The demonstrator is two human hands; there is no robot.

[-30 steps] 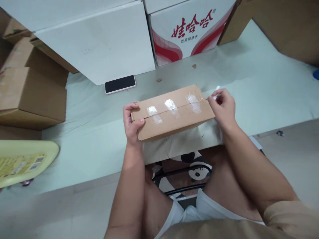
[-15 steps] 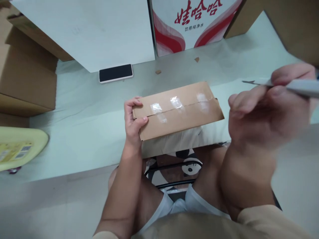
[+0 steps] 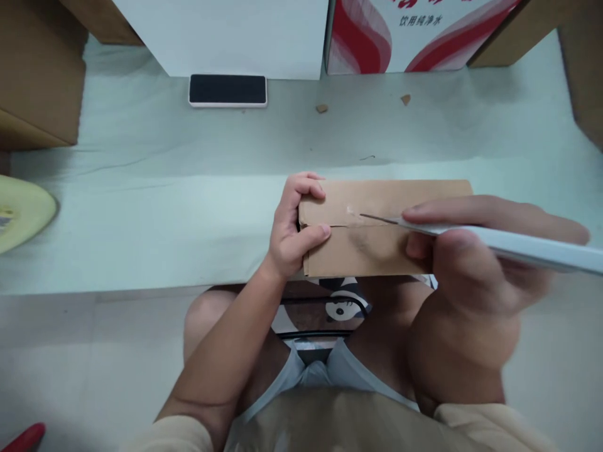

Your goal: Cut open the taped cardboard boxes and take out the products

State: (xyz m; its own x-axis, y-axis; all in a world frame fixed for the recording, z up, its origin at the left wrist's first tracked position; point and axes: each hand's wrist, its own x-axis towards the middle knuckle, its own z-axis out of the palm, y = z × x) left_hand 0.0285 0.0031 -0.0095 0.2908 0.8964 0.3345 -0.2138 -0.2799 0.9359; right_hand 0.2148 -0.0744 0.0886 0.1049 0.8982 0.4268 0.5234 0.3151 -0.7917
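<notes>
L hand grips the L end of a small cardbd box, thumb on the top face nr the seam, other fingers curled over the far side. Box sits at the near edge of the pale green tabletop, long side across, in front of the person's lap; can't tell if it rests on the surface. R hand has its fingers closed round a white-handled knife, blade pointing L above the box top, approx. along the seam; can't tell if the tip touches. Farther back, a phone lies flat just in front of a white box, w/ a cardbd scrap to its R.
</notes>
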